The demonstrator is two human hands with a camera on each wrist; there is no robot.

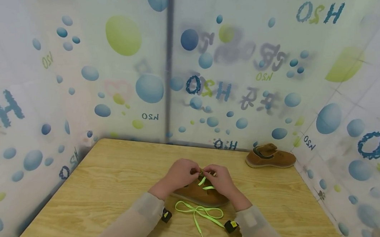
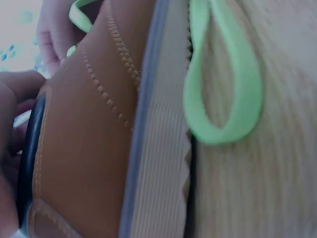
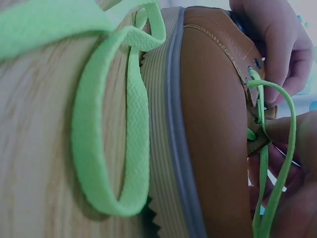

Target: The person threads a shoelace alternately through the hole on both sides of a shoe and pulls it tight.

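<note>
A brown leather shoe (image 1: 194, 195) stands on the table, its sole along the near side. A neon green shoelace (image 3: 290, 119) is threaded through some of its eyelets, and strands of it hang by the tongue (image 3: 258, 143). My left hand (image 1: 181, 173) is at the shoe opening, thumb and fingers curled together beside the eyelets; it seems to pinch the lace, though the fingertips partly hide this. My right hand (image 1: 219, 177) meets it over the tongue and pinches the tongue's edge between thumb and finger. The rest of the lace (image 1: 201, 211) lies looped on the table in front.
A second brown shoe (image 1: 271, 156), with no lace visible, stands at the table's far right corner. The wooden table (image 1: 116, 179) is bordered by a wall (image 1: 209, 124) with printed bubbles at the back. Black wrist devices (image 1: 230, 226) sit near the loose lace.
</note>
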